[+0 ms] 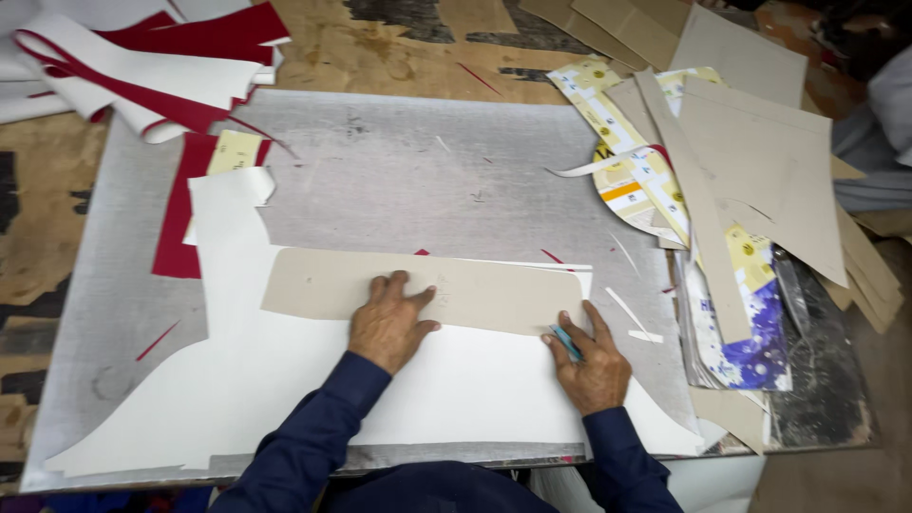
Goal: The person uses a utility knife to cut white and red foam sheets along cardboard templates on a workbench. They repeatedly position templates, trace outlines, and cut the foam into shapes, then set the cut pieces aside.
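A long beige cardboard template (475, 290) with rounded corners lies on a large white sheet (285, 380) spread over a grey cutting mat (427, 171). My left hand (388, 323) presses flat on the template, fingers spread. At the template's lower right edge, my right hand (589, 361) grips a small light-blue tool (568, 342), its tip against the sheet. Both sleeves are dark blue.
Red and white cut pieces (142, 66) pile at the back left. A red piece (176, 223) lies under the white sheet's upper left. Cardboard templates (760, 161) and printed cartons (646, 180) are stacked on the right. Thin white and red offcuts are scattered over the mat.
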